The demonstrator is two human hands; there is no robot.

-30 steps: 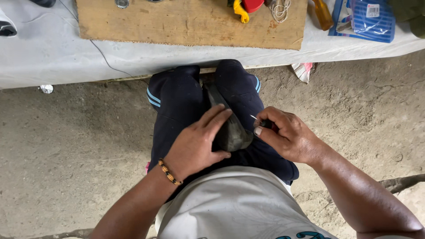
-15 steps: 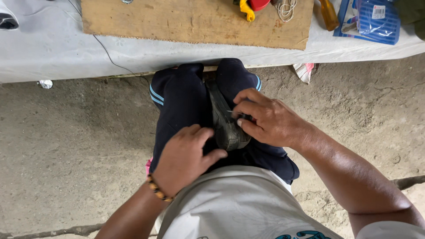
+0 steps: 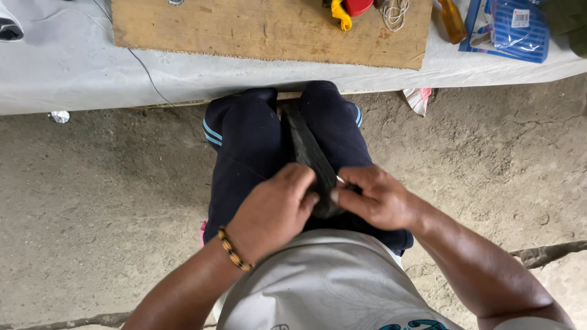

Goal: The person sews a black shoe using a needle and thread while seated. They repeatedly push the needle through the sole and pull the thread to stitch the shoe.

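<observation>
Soft, even daylight fills the scene, bright without glare. A broad soft shadow lies on the dirt floor [image 3: 110, 201] just under the near edge of the white table cover [image 3: 73, 67]. Focus is sharp in the middle; the far corners bend and soften slightly from the wide lens.

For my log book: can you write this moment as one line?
left hand: holds dark shoe | right hand: pinches its edge | shoe: wedged between knees

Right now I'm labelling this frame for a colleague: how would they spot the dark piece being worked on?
Find the seated person's dark trousers. Wedged between the knees lies a black tapering piece, its near end gripped by the left hand and right hand. It alone looks stiff and matte.
</observation>
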